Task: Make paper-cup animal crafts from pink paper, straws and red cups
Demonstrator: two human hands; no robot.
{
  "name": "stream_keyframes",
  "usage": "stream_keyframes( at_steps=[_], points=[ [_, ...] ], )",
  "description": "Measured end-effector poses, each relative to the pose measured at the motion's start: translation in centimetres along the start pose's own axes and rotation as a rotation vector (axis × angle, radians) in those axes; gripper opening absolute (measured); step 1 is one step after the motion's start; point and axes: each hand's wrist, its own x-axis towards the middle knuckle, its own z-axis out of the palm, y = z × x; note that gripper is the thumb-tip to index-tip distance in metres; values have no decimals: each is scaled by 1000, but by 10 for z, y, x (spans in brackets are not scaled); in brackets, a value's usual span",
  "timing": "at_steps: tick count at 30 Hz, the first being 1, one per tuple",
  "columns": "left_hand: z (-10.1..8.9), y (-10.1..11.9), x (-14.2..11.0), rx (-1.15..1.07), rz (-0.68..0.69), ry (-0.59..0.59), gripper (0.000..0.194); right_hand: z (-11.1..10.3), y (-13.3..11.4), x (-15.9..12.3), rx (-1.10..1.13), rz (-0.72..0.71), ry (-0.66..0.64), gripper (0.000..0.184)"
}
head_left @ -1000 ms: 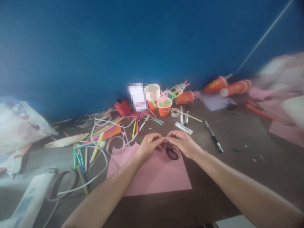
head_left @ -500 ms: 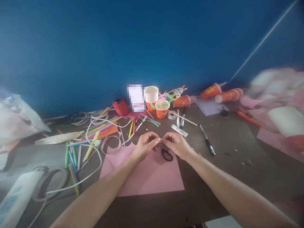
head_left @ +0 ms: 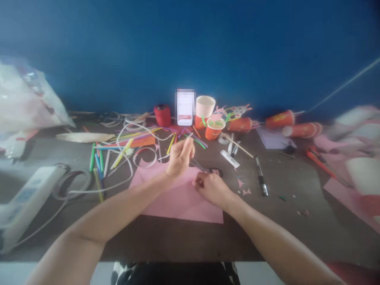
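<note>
My left hand is raised over the far part of a pink paper sheet, its fingers pressed together. Anything between its fingertips is hidden or too small to name. Lower and to the right, my right hand is over the sheet's right edge with fingers curled inward; what they hold, if anything, I cannot make out. Just beyond it lies a pair of scissors with dark handles, partly hidden by that hand. Small pink paper scraps lie on the table to its right.
Drinking straws and a white cable clutter the left, near a power strip. At the back stand a lit phone, stacked paper cups and red thread. A pen and a box cutter lie right.
My hands were together at a small pinkish thing and have now parted. The left has gone up, the right has come down and closer. The view has tilted downward, showing the table's front edge.
</note>
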Motion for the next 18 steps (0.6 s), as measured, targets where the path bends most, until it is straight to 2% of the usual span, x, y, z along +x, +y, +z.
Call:
stream_keyframes(
  at_steps=[3, 5, 8, 12, 15, 18],
  points=[
    [-9, 14, 10, 69, -63, -38, 31, 6, 0, 0, -128, 25, 29, 17],
    [-19, 23, 6, 172, -50, -163, 24, 7, -1, 0, -174, 44, 22, 17],
    [-34, 24, -18, 420, 53, -425, 18, 5, -4, -1, -232, 66, -9, 19],
    [-51, 0, -62, 735, 239, -702, 20, 1, -9, -2, -293, 50, -41, 17],
    [-59, -20, -81, 989, 353, -751, 26, 0, -12, -3, -331, 49, -30, 15],
    [-61, -27, -88, 1034, 396, -745, 27, 0, -13, -2, -323, 51, -32, 11]
  ],
)
